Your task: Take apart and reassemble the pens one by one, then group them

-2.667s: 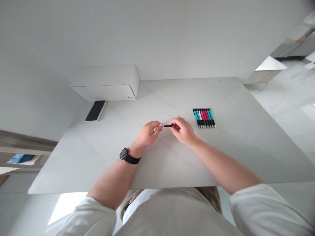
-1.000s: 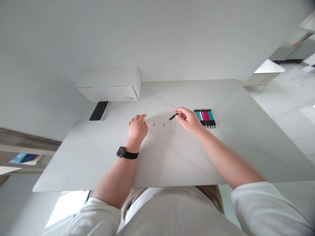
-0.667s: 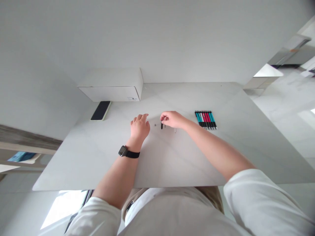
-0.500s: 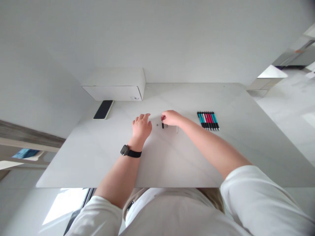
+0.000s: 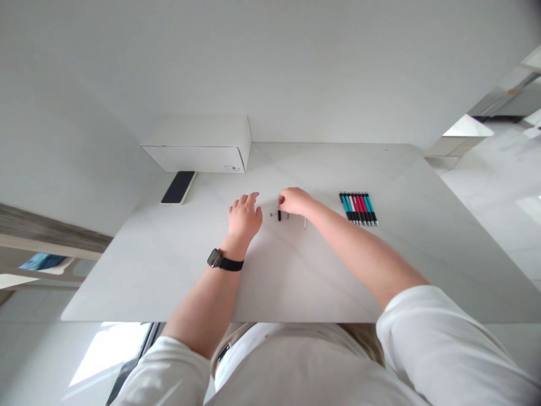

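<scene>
My left hand [image 5: 245, 216] rests palm down on the table with its fingers spread, holding nothing. To its right, my right hand [image 5: 295, 200] has thumb and fingertips pinched together at the upper end of a short black pen part [image 5: 279, 216]; whatever sits between the fingertips is mostly covered. A tiny grey piece [image 5: 271, 214] lies between the two hands. Just right of the black part is a small thin dark piece [image 5: 288, 216], too small to make out. A thin white stick, like a pen refill [image 5: 305, 223], lies below my right wrist.
Several teal, red and white pens with black grips [image 5: 358, 208] lie side by side on the right of the pale table [image 5: 304, 282]. At the back left stands a white box [image 5: 194, 158], with a dark-screened phone [image 5: 179, 188] in front. A wall borders the back.
Both hands keep nearly the same places and shapes. The view has shifted very slightly, and a bit more of the small pieces around the right fingertips shows.
</scene>
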